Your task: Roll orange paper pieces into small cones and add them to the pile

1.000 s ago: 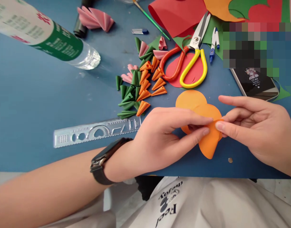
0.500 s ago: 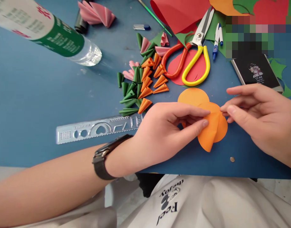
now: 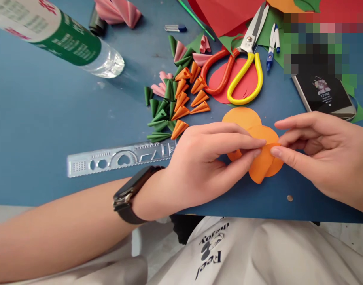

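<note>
Folded round paper piece [image 3: 260,164]: plain orange. Rolled paper cones [image 3: 181,99]: orange, green, pink. Metal scissors [image 3: 249,40]: silver blades [image 3: 255,27], red handle [image 3: 227,70], yellow handle [image 3: 242,72]. Table [image 3: 36,126]: blue.

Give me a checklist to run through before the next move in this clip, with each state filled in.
1. Left hand steadies the orange paper: ok, thumb and fingers pinch it.
2. Right hand is on the paper: ok, its thumb and fingertips are at the folded edge.
3. Fold lies evenly: cannot tell, fingers cover part of it.
4. Scissors are away from both hands: ok, they lie beyond the paper.
5. Ruler is fully visible: not ok, the left hand hides its right end.
6. Bottle is capped: cannot tell, its top is out of frame.
</note>
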Motion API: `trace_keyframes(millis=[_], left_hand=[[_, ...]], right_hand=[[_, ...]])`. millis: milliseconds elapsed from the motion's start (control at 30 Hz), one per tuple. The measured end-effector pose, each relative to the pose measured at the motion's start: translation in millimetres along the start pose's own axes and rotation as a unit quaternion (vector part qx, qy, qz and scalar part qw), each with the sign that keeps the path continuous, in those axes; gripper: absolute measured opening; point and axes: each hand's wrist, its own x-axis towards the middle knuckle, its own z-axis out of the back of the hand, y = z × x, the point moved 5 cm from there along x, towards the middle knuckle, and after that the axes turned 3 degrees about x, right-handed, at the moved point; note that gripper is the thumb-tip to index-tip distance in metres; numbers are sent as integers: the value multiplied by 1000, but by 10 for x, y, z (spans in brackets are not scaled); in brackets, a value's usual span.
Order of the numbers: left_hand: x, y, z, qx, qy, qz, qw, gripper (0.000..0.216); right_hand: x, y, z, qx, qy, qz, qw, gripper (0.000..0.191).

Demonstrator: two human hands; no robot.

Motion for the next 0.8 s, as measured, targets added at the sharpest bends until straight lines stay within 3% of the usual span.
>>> trace_keyframes(millis=[100, 200, 333, 533, 800], left_hand=[[4, 3, -27, 14, -1, -1, 1000, 11], [2, 85, -82, 41, -37, 61, 997, 9], [4, 148, -197, 42, -24, 95, 994, 11], [4, 147, -223, 68, -20, 91, 993, 11], [6, 76, -233, 117, 0, 50, 992, 15]], right_hand=[[1, -27, 12, -43, 1, 16, 999, 32], [46, -3, 14, -143, 3, 98, 985, 25], [107, 66, -54, -274, 38, 248, 928, 19], [153, 1, -114, -374, 59, 335, 863, 27], [46, 32, -171, -424, 54, 480, 766, 20]])
